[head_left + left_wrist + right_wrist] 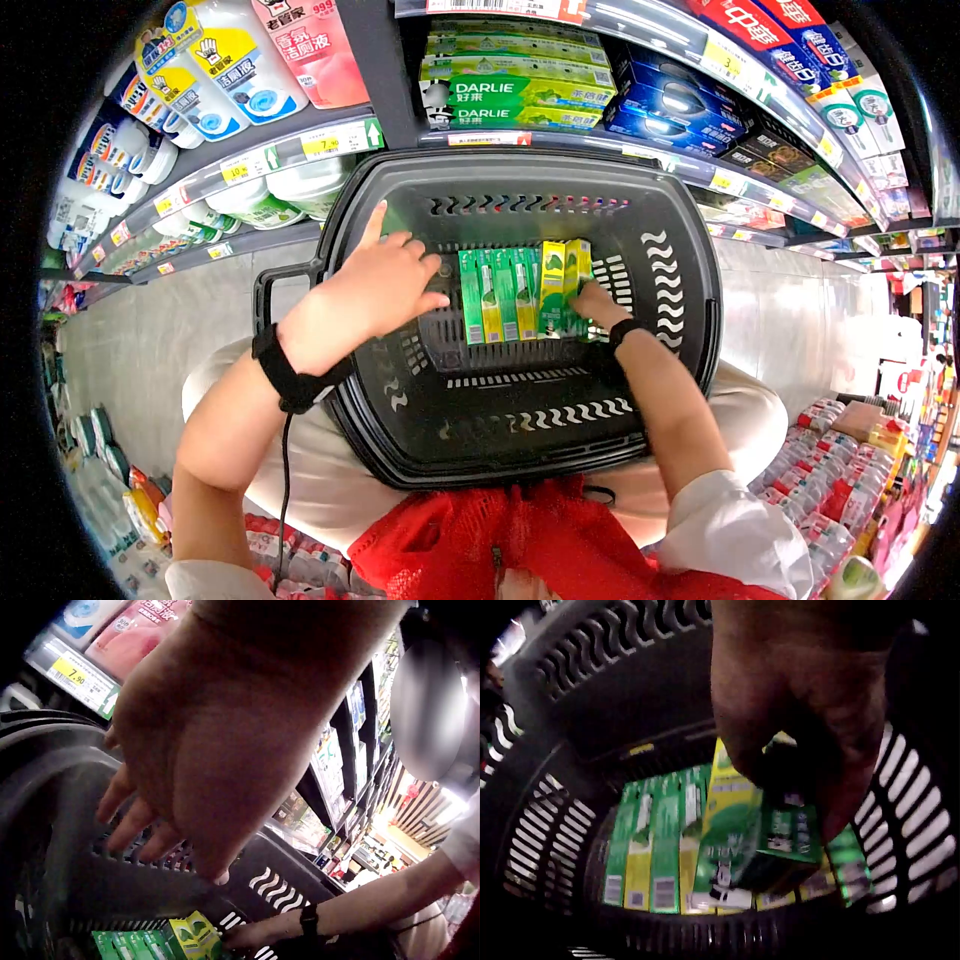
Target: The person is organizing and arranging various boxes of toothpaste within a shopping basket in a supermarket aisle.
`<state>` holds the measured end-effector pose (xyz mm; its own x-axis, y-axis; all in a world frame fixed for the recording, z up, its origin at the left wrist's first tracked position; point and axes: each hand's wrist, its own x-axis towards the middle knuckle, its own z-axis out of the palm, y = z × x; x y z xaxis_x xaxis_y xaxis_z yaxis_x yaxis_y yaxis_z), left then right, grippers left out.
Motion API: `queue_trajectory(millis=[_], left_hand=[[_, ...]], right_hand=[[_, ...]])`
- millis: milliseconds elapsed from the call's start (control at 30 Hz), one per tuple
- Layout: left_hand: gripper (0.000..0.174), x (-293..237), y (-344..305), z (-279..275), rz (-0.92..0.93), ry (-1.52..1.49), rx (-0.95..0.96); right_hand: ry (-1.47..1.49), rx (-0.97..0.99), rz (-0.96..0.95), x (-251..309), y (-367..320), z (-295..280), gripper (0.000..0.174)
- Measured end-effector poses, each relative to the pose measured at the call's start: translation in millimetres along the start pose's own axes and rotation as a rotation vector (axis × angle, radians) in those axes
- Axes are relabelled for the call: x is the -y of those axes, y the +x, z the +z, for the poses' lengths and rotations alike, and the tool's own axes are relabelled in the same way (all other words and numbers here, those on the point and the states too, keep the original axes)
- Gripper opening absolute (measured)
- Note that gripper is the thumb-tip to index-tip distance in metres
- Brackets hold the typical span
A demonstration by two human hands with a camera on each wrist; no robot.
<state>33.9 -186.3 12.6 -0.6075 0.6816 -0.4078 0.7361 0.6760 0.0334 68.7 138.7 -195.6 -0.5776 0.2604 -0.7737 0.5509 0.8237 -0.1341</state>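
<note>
A black plastic shopping basket (pixel 470 412) rests across the person's lap, holding several green-and-yellow toothpaste boxes (pixel 491 298) lined up side by side on its floor. Down in the basket, at the right end of the row, the right hand (pixel 598 304) grips a toothpaste box (pixel 784 838) between thumb and fingers. That box is tilted against the row in the right wrist view. The left hand (pixel 388 282) hovers over the basket's left side with fingers spread, holding nothing. Its palm and fingers (pixel 142 832) show above the basket in the left wrist view.
Ahead stands a store shelf with Darlie toothpaste boxes (pixel 520 85), dark blue boxes (pixel 675 100) and cleaner bottles (pixel 245 70). Price tags (pixel 335 143) line the shelf edge beyond the basket's rim. Packs of bottles (pixel 825 480) are stacked on the floor at right.
</note>
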Motion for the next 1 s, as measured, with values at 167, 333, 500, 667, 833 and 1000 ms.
queue_trajectory(millis=[167, 333, 500, 667, 833, 1000], left_hand=[[0.048, 15.8, 8.6, 5.3, -0.002, -0.07, 0.035], [0.057, 14.4, 5.9, -10.1, 0.041, -0.195, -0.018], [0.082, -14.3, -17.9, -42.2, 0.23, -0.614, -0.556], [0.08, -38.7, -35.7, -52.2, 0.12, -1.094, -0.697], [0.067, -40.5, -22.8, -32.4, 0.162, -1.444, -0.8], [0.057, -46.0, -18.8, -41.0, -0.04, -1.779, -0.557]], right_hand=[[0.347, 0.158, -0.061, 16.5, -50.0, -62.4, 0.025], [0.353, 0.036, -0.522, 39.0, -134.6, -115.8, 0.038], [0.827, 0.058, -0.588, 46.4, -228.3, -139.3, 0.038], [1.202, 0.44, -0.671, 45.3, -249.8, -127.5, 0.038], [0.987, 0.232, -0.817, 57.0, -245.8, -113.7, 0.039], [0.937, 0.127, -1.04, 64.1, -239.7, -101.2, 0.041]])
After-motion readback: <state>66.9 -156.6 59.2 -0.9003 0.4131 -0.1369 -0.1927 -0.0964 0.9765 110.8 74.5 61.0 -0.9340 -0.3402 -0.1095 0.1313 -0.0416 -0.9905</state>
